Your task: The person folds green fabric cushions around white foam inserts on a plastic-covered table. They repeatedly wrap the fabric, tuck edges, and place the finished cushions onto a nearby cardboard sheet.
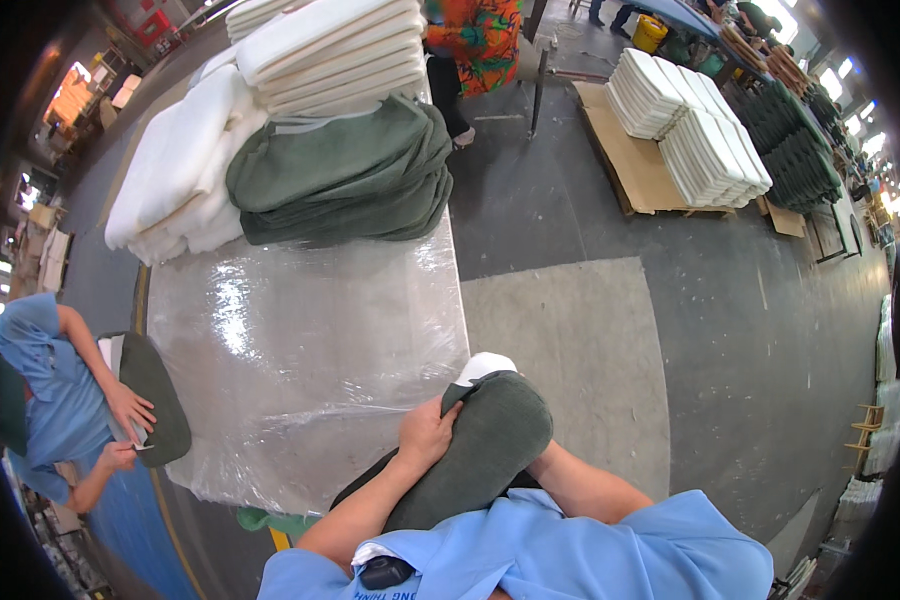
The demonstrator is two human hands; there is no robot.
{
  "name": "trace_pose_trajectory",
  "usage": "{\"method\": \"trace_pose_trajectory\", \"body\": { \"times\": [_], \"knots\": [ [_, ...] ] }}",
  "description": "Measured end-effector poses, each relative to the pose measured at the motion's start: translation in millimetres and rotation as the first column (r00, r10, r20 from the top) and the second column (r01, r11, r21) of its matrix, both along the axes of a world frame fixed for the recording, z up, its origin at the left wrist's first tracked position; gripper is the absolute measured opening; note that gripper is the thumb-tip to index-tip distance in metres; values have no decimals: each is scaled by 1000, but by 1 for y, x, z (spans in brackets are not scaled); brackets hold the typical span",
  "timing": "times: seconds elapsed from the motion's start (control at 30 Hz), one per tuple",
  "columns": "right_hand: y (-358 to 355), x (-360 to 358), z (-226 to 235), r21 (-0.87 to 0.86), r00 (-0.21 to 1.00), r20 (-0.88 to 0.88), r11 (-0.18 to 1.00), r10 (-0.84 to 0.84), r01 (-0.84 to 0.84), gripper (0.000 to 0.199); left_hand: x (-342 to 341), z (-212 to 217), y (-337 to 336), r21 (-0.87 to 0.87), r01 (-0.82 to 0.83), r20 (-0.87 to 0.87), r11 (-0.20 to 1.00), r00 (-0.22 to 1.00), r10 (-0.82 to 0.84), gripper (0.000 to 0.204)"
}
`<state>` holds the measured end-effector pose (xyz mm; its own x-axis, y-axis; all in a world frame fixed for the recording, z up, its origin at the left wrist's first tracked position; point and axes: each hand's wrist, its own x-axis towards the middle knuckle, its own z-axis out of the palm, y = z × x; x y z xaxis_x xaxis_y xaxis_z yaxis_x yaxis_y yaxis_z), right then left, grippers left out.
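Note:
A dark green fabric cushion cover (505, 425) lies slantwise over my lap at the near right corner of the table. White padding (492, 367) sticks out of its far end. My left hand (427, 432) is closed on the cover's left edge near that end, its fingers curled round the cloth. My right hand (544, 457) reaches behind the cover's right side; its fingers are hidden by the cushion, so its grip cannot be made out.
The plastic-wrapped table (300, 330) bears stacked green covers (345, 175) and white pads (185, 160) at its far end. At the left, a co-worker (70, 370) handles another green cushion (155, 400). White pads (705, 150) stand on a cardboard-topped pallet (620, 150) at far right.

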<state>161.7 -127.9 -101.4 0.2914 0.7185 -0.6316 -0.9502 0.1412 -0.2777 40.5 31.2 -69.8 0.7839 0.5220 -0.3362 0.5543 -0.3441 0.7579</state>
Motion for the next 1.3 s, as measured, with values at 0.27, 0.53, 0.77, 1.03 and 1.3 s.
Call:
{"method": "trace_pose_trajectory", "body": {
  "times": [0.27,0.53,0.77,1.03,1.3],
  "knots": [
    [-2,10,-2,-97,980,-184,990,83,-102,70,16,-13,5,48,-10,14,999,1000,10,32],
    [-10,4,-20,-231,968,-242,966,59,-117,65,43,-18,12,70,18,-3,997,1000,-18,19],
    [-10,7,-30,-293,974,-227,953,7,-75,61,69,-29,11,88,44,8,995,999,-45,16],
    [1,12,-48,-372,996,-57,927,-70,44,57,66,-20,36,-179,99,35,979,995,-94,24],
    [62,1,-66,-483,912,310,782,-268,394,55,51,-41,37,-174,27,60,984,998,-17,25]
  ]
}}
